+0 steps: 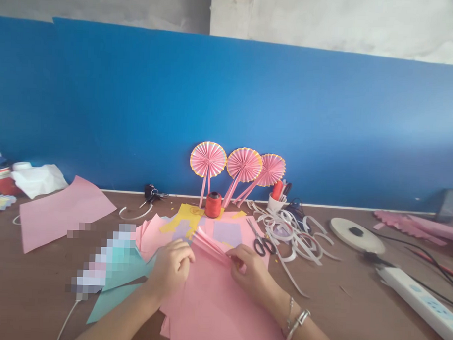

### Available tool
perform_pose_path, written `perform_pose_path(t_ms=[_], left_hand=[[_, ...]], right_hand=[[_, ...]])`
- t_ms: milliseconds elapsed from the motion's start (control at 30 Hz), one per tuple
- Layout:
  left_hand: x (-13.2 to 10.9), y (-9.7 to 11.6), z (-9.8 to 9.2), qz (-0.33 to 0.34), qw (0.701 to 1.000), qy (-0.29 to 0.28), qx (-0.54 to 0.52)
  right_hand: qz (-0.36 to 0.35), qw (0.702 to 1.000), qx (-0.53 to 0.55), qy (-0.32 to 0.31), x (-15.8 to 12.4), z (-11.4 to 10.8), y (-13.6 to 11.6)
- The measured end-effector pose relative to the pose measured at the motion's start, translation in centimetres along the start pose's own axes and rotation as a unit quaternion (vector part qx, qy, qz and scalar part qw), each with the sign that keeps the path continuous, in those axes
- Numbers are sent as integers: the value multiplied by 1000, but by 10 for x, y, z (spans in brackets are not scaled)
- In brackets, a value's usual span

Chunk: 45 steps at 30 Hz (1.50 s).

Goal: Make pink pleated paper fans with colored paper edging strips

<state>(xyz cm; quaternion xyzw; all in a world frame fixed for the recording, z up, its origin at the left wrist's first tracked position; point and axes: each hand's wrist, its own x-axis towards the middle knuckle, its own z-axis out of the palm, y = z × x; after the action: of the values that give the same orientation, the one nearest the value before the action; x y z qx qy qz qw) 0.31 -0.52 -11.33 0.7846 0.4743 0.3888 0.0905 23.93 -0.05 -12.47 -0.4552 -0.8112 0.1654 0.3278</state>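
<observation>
My right hand (250, 267) pinches the right end of a narrow pleated strip of pink paper (211, 246). My left hand (172, 267) is closed with curled fingers, close to the strip's left end; whatever its fingertips hold, if anything, is hidden. Under both hands lie large pink sheets (221, 308). Just beyond are yellow paper (180, 220) and a lilac piece (227, 232). A spool of red thread (213, 205) stands upright behind them. Scissors with dark handles (260, 240) lie to the right of the strip, blades pointing away.
Three round pink paper fans (208, 160) lean against the blue partition (229, 91). Curled white strips (298, 237), a cup of pens (275, 203), a white disc (352, 234) and a power strip (418, 300) are on the right. Teal paper (124, 268) and a pink sheet (65, 214) lie left.
</observation>
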Motion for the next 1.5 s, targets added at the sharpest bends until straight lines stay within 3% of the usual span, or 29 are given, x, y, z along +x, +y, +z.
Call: perform_pose_path(t_ms=[100,200,300,400,533,600,700,767,833,967,1133,1267,1500], left_hand=[[-3,12,10,-130,981,-73,-121],[-2,23,18,-235,928,-71,-280],[0,30,24,-247,892,-42,-376],[0,31,25,-244,900,-14,-360],[-2,25,20,-196,959,51,-201],[-2,21,14,-109,985,102,-91],[0,17,6,50,986,141,69],[1,17,5,115,976,106,152],[1,19,9,142,968,41,203],[-3,21,23,147,959,-65,234],[-9,22,30,113,957,-162,212],[-12,25,23,54,968,-200,143],[-8,18,12,-47,979,-198,19]], right_hand=[[18,997,65,29,1,2,-4],[-9,998,63,22,-1,4,-13],[-45,999,27,0,-4,7,-21],[-72,997,-17,-25,-6,9,-24],[-123,990,-56,-28,-7,7,-25],[-146,986,-77,30,-8,4,-25],[-172,963,-137,156,-11,0,-25],[-178,950,-186,176,-12,-1,-27],[-167,953,-221,123,-11,-2,-27],[-120,962,-244,-20,-5,2,-21],[-83,957,-256,-106,-3,4,-10],[-59,969,-197,-134,-7,-3,-12],[-22,991,-51,-124,-6,-13,-11]])
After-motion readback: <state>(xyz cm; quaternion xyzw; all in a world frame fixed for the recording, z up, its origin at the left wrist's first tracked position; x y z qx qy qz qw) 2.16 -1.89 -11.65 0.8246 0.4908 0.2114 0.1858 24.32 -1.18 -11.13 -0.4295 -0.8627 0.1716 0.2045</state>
